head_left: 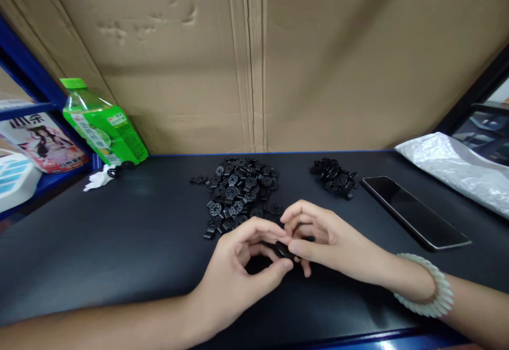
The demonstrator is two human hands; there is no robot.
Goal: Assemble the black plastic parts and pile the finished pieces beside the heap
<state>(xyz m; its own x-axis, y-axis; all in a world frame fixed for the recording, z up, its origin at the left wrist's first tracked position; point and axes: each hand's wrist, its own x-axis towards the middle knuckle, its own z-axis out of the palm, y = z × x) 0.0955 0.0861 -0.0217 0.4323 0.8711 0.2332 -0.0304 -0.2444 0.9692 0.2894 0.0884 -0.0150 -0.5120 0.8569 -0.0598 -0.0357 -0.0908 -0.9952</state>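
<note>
Forearms come in at the near edge, and the left hand (pixel 228 276) and right hand (pixel 332 238) meet just on the near side of the large pile (pixel 240 188) of black parts. Both hands have their fingers curled narrow around one small black part (pixel 283 250), the left thumb below it and the right thumb against its upper right; fingers cover much of it, so its shape cannot be told. Around the right wrist is a pale beaded bracelet (pixel 427 286).

On the dark surface (pixel 99 254), a smaller heap (pixel 334 176) of black parts lies to the right of the large pile, apart from it. Farther right of the pile come a dark-screened phone (pixel 415 212), lying flat, then a silvery bag (pixel 463 164). Well left of the pile are a crumpled white tissue (pixel 97 178) with dark bits beside it, a green-labelled bottle (pixel 104 127) and, farthest left, an illustrated packet (pixel 50 146). Behind the pile rises creased brown cardboard (pixel 191 74).
</note>
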